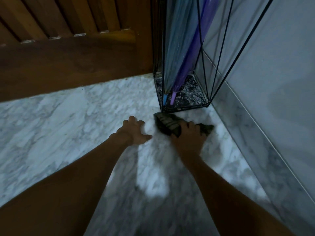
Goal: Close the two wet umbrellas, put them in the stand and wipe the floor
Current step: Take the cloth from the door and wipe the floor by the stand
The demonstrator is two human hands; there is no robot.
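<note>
Two closed umbrellas stand tip-down in a black wire stand (185,106) in the corner: a pale blue umbrella (177,48) on the left and a purple umbrella (196,53) on the right. Just in front of the stand, a dark striped cloth (167,124) lies pressed on the white marble floor (68,126). My right hand (187,138) grips the cloth's near side. My left hand (134,132) rests flat on the floor to the cloth's left, fingers spread, holding nothing.
A brown slatted wooden door (68,53) runs along the far left. A grey wall (281,82) with a marble skirting (252,133) closes off the right side. Open floor stretches to the left and toward me.
</note>
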